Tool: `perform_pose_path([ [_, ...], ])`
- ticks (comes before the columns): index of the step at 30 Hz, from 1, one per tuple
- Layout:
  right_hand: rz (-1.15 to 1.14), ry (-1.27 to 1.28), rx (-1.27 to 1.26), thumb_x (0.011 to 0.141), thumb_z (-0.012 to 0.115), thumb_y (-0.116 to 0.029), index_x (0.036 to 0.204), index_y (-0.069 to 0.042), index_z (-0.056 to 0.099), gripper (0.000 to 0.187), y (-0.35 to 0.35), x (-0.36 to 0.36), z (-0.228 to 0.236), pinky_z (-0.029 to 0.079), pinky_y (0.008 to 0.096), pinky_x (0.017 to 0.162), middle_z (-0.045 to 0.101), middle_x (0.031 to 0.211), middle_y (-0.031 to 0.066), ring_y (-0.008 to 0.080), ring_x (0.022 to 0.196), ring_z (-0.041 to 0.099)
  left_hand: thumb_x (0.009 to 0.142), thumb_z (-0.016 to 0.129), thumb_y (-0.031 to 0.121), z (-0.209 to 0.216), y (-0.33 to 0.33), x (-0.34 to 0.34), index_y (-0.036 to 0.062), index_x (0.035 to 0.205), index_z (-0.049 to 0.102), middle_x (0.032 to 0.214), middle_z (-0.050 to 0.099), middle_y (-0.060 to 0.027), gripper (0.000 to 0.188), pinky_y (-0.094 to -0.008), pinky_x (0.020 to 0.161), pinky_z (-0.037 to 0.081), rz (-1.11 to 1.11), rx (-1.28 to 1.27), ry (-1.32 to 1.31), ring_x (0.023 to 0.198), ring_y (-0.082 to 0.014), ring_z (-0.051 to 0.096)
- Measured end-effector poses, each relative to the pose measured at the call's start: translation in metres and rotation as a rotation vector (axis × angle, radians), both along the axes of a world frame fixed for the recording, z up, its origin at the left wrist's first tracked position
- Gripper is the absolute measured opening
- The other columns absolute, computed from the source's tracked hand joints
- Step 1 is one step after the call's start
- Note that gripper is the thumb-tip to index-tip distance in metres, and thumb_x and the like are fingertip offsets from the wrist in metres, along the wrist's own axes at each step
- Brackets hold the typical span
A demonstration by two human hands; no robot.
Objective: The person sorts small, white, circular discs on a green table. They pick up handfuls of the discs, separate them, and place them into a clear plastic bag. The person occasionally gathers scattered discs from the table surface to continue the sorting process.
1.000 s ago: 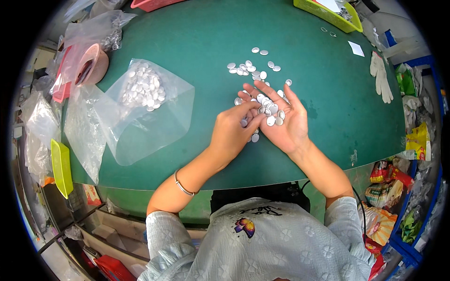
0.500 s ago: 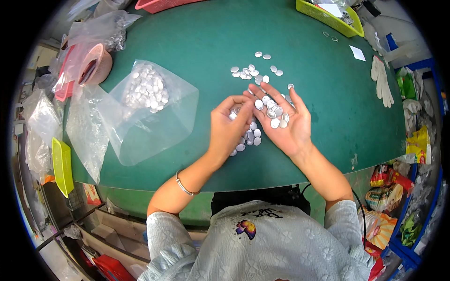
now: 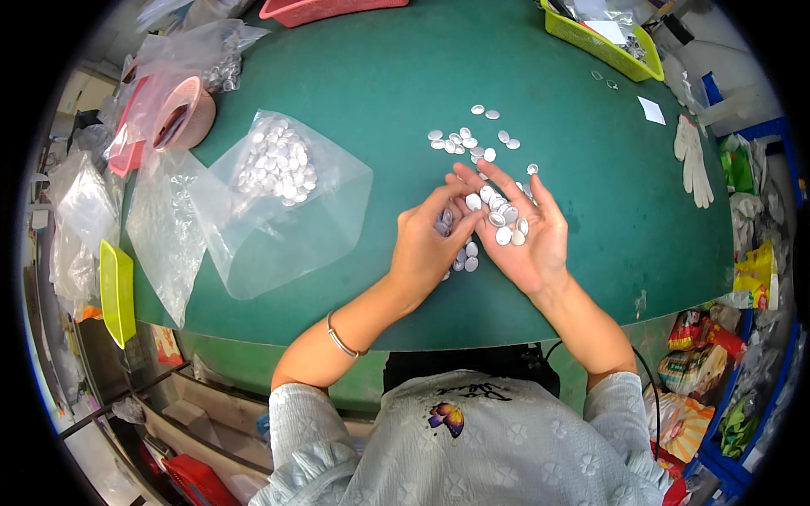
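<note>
Palm up, my right hand [image 3: 538,250] holds a small heap of oval silver metal discs [image 3: 504,235], with its fingers apart. From the left, the thumb and fingertips of my left hand [image 3: 419,239] are at the edge of that heap and touch a disc. More discs [image 3: 444,221] show within the curl of my left hand. Beneath and between both hands lie loose discs [image 3: 471,264], partly covered. Others [image 3: 462,139] are scattered on the green table [image 3: 363,101] beyond my fingers. To the left, a clear plastic bag [image 3: 329,228] has a pile of discs [image 3: 278,164] in it.
A pink basket [image 3: 192,118] and clear bags [image 3: 164,240] stand at the left. A narrow yellow-green tray [image 3: 117,293] sits at the left edge. Far right are a yellow-green basket [image 3: 591,40], a white card [image 3: 650,110] and a white glove [image 3: 693,164]. A pink tray [image 3: 333,10] lies at the back.
The whole view has shifted slightly. My left thumb and fingertips have moved down onto the discs in my right palm, which stays palm up.
</note>
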State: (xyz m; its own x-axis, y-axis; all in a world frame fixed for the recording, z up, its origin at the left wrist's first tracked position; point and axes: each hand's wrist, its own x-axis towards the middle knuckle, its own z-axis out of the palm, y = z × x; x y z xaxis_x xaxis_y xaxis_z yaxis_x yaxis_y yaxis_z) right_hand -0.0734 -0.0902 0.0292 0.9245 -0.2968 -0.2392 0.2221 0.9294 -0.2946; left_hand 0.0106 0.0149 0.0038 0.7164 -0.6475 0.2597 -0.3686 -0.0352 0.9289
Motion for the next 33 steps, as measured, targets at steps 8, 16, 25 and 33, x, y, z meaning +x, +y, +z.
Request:
perform_pose_path([
  [8,-0.037,-0.057,0.110,0.096,0.030,-0.037,0.127,0.009,0.035,0.056,-0.002,0.001,0.003,0.019,0.0412,0.113,0.031,0.136,0.0287,0.0348,0.133,0.025,0.088,0.060,0.017,-0.004,0.007,0.016,0.0024,0.090,0.054,0.064,0.053,-0.0036,0.015,-0.0179,0.041,0.031,-0.259,-0.148,0.937,0.045,-0.0049,0.042],
  [16,-0.050,-0.062,0.103,0.096,0.030,-0.036,0.127,0.009,0.036,0.055,-0.004,0.001,-0.001,0.017,0.0403,0.113,0.032,0.137,0.0275,0.0345,0.133,0.025,0.094,0.050,0.029,-0.005,0.007,0.017,0.0065,0.082,0.051,0.064,0.050,-0.0017,0.025,-0.0177,0.039,0.023,-0.423,-0.255,1.251,0.043,-0.0036,0.034],
  [25,0.021,0.029,-0.040,0.095,0.028,-0.038,0.127,0.004,0.040,0.054,0.001,-0.002,-0.002,0.026,0.0426,0.108,0.039,0.135,0.0208,0.0312,0.129,0.033,0.072,0.073,0.001,-0.004,0.003,-0.010,-0.0001,0.094,0.065,0.074,0.061,-0.0025,0.024,-0.0208,0.060,0.047,-0.093,-0.023,0.194,0.067,-0.0061,0.055],
  [33,0.054,0.043,-0.070,0.095,0.028,-0.041,0.130,0.002,0.038,0.056,0.002,-0.001,-0.009,0.026,0.0437,0.107,0.037,0.136,0.0209,0.0323,0.130,0.031,0.074,0.071,0.004,-0.005,0.005,-0.007,-0.0003,0.089,0.062,0.070,0.059,-0.0035,0.017,-0.0206,0.053,0.044,-0.105,0.016,-0.076,0.059,-0.0079,0.054],
])
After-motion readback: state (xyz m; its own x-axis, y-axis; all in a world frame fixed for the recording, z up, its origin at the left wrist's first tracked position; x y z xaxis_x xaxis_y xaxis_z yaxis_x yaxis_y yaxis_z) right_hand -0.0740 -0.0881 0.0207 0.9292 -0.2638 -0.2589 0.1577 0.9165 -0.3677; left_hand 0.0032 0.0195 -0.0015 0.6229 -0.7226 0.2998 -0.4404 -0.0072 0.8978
